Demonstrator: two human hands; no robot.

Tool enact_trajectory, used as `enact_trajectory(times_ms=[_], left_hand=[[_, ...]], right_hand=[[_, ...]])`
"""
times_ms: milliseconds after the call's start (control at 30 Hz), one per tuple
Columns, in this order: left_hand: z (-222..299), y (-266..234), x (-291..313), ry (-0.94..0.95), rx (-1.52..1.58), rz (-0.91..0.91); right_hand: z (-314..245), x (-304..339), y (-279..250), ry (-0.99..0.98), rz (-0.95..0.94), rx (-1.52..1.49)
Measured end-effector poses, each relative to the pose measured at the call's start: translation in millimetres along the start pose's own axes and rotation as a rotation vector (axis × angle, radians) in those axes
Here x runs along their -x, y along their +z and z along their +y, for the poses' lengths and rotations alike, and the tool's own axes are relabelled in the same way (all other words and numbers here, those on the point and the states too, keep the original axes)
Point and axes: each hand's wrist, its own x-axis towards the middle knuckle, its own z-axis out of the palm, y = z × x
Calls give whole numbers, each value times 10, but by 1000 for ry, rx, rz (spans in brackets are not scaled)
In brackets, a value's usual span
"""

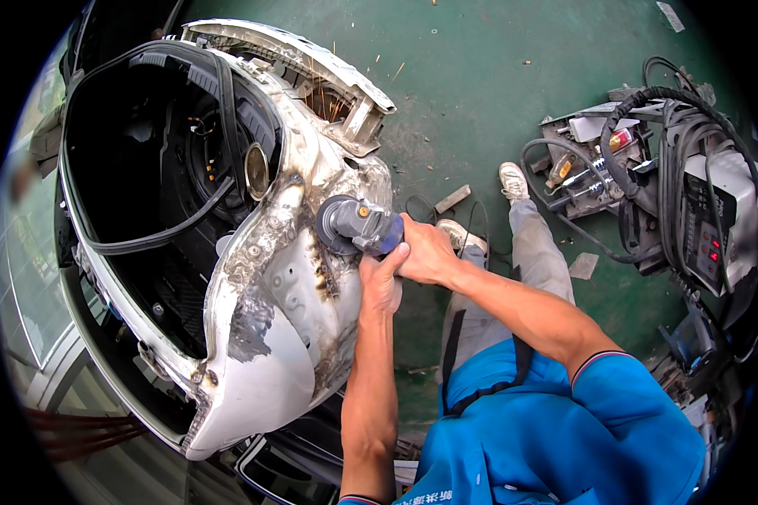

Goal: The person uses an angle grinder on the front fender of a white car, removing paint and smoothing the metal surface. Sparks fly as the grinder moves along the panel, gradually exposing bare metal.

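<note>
An angle grinder [366, 224] with a dark round disc is against the bare, scorched metal of a white car body [312, 269]. My right hand [427, 251] is wrapped round the blue rear body of the grinder. From below, my left hand [381, 284] closes on the same grinder, its thumb along the casing. Orange sparks [333, 105] fly beyond the disc, near a partly detached white bumper section [345, 71]. Burnt brown marks and ground patches run along the panel seam beside the tool. The disc's contact edge is partly hidden.
The open trunk [152, 160] lies left of the grinder, edged by a loose black rubber seal [164, 240]. On the right, a welding machine [716, 223] stands with coiled cables [669, 135] and tools. A small block [453, 199] and thin cords lie on the green floor near my shoes.
</note>
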Motion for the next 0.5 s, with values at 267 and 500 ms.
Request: enact_trajectory(times_ms=[267, 500], left_hand=[[-22, -20, -5, -4, -15, 3], [-40, -29, 2, -7, -6, 2]], right_hand=[[-42, 27, -28, 10, -1, 0], [-55, 33, -26, 6, 18, 7]])
